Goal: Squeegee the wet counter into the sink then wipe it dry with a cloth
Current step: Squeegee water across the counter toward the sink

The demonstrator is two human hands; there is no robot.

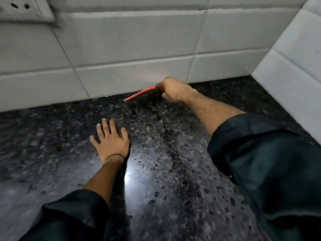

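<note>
The wet counter (165,162) is black speckled granite with water drops and a bright glare in the middle. My right hand (173,91) is closed around a squeegee (140,93) at the back of the counter, close to the tiled wall. Only the squeegee's thin orange-red edge shows, slanting down to the left with its tip at the counter near the wall. My left hand (111,140) lies flat on the counter with fingers spread, holding nothing, nearer to me and left of the squeegee. No sink or cloth is in view.
White tiled wall (121,49) runs along the back of the counter and a second tiled wall (295,75) closes the right side, forming a corner. A white socket plate (22,9) sits on the wall at the top left.
</note>
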